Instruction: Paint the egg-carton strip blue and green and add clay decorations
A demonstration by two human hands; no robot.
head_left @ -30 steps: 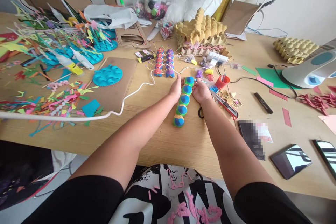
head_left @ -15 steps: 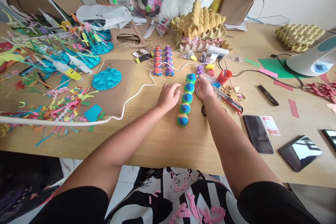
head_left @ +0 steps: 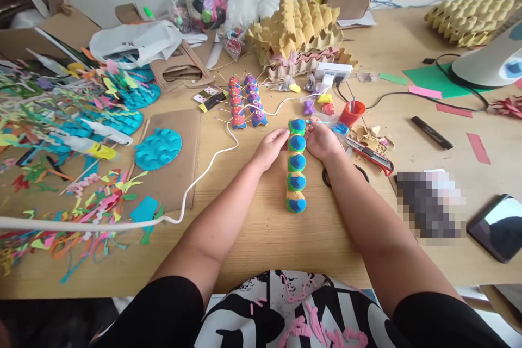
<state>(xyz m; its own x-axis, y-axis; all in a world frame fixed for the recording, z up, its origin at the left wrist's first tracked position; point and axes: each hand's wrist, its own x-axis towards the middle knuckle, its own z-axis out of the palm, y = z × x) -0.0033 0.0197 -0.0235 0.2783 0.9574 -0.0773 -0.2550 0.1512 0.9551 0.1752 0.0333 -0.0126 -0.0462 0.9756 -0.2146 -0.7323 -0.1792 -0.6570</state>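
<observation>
An egg-carton strip covered in green and blue clay lies on the table in front of me, a row of bumps running away from my body. My left hand reaches its far end from the left, thumb and fingers closed at the edge of the last bump. On the other side, my right hand is curled with a thin light-blue stick in its fingers, close to the same bump. Beyond stand two finished-looking strips, one red and blue, one purple, with pins stuck in them.
Right of my hands are a red cup, a box cutter, clay lumps and a black marker. Egg trays are stacked behind. A white cable crosses the left, near cardboard and paper scraps.
My left hand has moved in to the strip's far bump. The strip now lies straighter in view, and the view has shifted. My right hand stays beside it.
</observation>
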